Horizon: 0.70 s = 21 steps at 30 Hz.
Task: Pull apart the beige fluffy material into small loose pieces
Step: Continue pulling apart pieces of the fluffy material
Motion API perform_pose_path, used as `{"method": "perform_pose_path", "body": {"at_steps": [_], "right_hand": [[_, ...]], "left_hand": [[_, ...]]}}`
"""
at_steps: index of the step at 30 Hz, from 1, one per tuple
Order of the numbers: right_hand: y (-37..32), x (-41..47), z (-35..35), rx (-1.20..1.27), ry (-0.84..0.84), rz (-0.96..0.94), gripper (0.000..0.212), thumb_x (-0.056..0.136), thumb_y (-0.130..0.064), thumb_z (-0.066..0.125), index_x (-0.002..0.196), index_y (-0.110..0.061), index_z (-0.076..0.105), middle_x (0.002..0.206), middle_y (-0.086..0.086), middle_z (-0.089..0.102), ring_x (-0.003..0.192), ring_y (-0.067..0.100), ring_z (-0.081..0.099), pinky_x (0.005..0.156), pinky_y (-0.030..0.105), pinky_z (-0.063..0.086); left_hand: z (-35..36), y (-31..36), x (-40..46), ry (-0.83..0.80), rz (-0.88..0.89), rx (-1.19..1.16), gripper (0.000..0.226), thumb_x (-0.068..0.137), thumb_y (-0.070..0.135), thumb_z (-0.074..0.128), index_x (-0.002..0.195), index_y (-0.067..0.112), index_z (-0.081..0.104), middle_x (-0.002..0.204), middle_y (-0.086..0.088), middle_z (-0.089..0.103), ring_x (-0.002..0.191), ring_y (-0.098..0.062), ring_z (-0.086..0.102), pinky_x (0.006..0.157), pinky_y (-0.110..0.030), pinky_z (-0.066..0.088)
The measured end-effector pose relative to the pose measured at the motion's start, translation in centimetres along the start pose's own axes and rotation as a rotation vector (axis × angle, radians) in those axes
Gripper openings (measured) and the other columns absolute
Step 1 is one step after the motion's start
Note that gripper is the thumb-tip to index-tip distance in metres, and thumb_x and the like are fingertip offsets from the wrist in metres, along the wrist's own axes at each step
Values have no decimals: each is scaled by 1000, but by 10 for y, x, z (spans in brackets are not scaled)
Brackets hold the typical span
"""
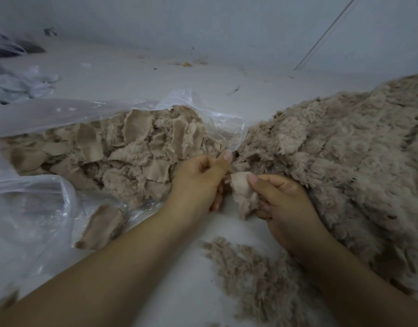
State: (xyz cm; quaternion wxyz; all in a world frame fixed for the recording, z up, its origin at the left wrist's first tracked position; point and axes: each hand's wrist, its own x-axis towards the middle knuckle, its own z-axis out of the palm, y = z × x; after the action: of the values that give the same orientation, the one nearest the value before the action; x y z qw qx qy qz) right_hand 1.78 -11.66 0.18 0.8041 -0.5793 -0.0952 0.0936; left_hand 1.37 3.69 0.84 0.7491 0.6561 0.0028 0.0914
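Pinching one beige fluffy scrap [242, 192] between left hand [199, 180] and right hand [283, 204], both clamped on it mid-table between the plastic bag [61, 114] and fluffy heap [333, 149], we'd grip close together and tear short, letting bits drop.

both bare forearms reach in from the bottom edge, hands close together at centre.
left hand [199, 178] curled, thumb up; right hand [283, 204] curled, thumb pinching.
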Motion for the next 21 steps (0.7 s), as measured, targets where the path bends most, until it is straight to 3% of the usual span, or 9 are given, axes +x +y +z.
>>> {"method": "perform_pose_path", "body": {"at_steps": [2, 5, 7, 9, 11, 15, 19, 21], "right_hand": [[0, -1, 0, -19, -40, -30, 22, 96, -10, 53, 87, 4, 68, 49, -6, 60, 40, 0, 54, 40, 11, 41], [1, 0, -1, -24, -39, -37, 28, 93, -12, 55, 75, -10, 76, 50, -6, 61, 40, 0, 53, 40, 10, 40], [3, 1, -2, -34, -11, -27, 31, 94, -11, 55, 72, -13, 77, 50, -6, 60, 39, 0, 51, 39, 11, 39], [4, 2, -2, -39, -8, -19, 29, 93, -11, 56, 72, -13, 77, 50, -6, 59, 38, 0, 50, 39, 11, 38], [4, 2, -1, -38, -15, -18, 26, 91, -13, 57, 74, -13, 77, 49, -6, 60, 38, 0, 50, 39, 11, 39], [3, 0, 0, -39, -23, -27, 32, 94, -9, 53, 73, -11, 77, 47, -7, 59, 37, -1, 52, 39, 10, 39], [1, 1, -1, 29, 59, 30, 23, 99, -6, 48, 83, 1, 62, 45, -8, 57, 36, -1, 51, 37, 11, 39], [2, 2, -4, 40, 80, 35, 23, 99, -9, 48, 82, 0, 61, 44, -7, 54, 35, -1, 49, 36, 11, 38]], "left_hand": [[1, 2, -2, -80, -68, -3, 70, 75, 57, 65, 90, -11, 54, 46, -3, 48, 30, -15, 38, 35, -14, 26], [-1, 3, -3, -142, -84, 5, 53, 89, 38, 64, 86, -14, 51, 46, -4, 47, 30, -15, 35, 36, -14, 26], [-1, 3, -2, -112, -50, 0, 41, 96, 20, 59, 76, -14, 49, 45, -6, 45, 29, -15, 33, 36, -14, 25], [-1, 4, -2, -58, -16, -3, 41, 97, 14, 57, 62, -4, 47, 43, -6, 44, 28, -16, 32, 36, -13, 25], [-1, 6, -2, -15, 18, 6, 43, 98, 14, 55, 56, 6, 46, 40, -3, 42, 27, -16, 32, 36, -12, 25], [1, 4, -3, 56, 57, 45, 45, 99, 15, 54, 56, 8, 45, 36, -2, 39, 24, -15, 31, 36, -11, 25], [-10, 5, 5, 161, 73, 47, 45, 100, 17, 51, 56, 11, 45, 41, -6, 39, 27, -17, 33, 37, -14, 25], [-19, 5, 8, 138, 53, 63, 46, 99, 20, 53, 54, 16, 47, 43, -6, 41, 29, -19, 34, 37, -16, 26]]}}
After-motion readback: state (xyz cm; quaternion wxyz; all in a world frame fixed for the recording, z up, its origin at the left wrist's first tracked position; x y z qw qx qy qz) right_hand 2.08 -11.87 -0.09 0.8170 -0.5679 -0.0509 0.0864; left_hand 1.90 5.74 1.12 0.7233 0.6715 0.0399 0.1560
